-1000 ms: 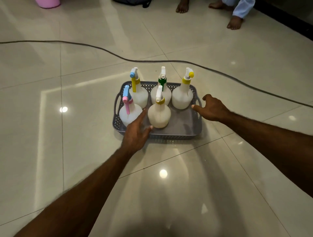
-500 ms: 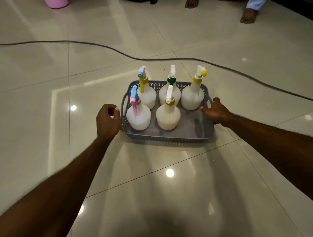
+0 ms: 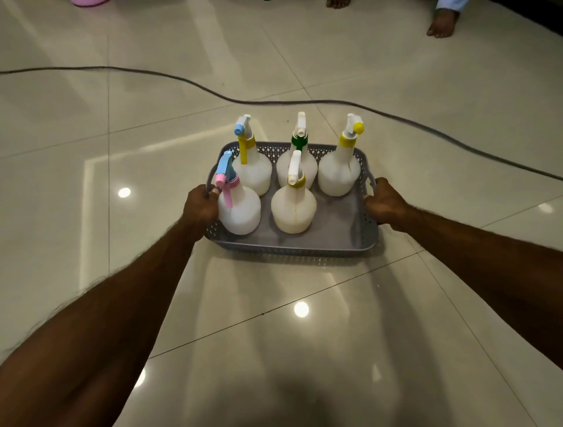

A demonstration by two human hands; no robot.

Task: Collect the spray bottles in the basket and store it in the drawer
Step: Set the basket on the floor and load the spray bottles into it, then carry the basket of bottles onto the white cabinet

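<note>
A grey perforated basket point(image 3: 304, 243) sits on the tiled floor in front of me. Several white spray bottles stand upright in it: one with a pink and blue head point(image 3: 239, 210) front left, one with a white and yellow head point(image 3: 294, 207) front middle, and behind them bottles with a yellow and blue head point(image 3: 254, 170), a green collar point(image 3: 297, 166) and a yellow head point(image 3: 339, 173). My left hand point(image 3: 199, 207) is closed around the basket's left handle. On the opposite side my right hand point(image 3: 385, 202) grips the right handle. No drawer is in view.
A dark cable point(image 3: 335, 102) snakes across the floor behind the basket. A person's bare feet point(image 3: 441, 23) are at the top right. A pink tub point(image 3: 90, 2) shows at the top left edge. Ceiling lights reflect off the glossy tiles.
My left hand moved from the basket's front rim out to the left side and closed on the left handle. My right hand closed on the right handle.
</note>
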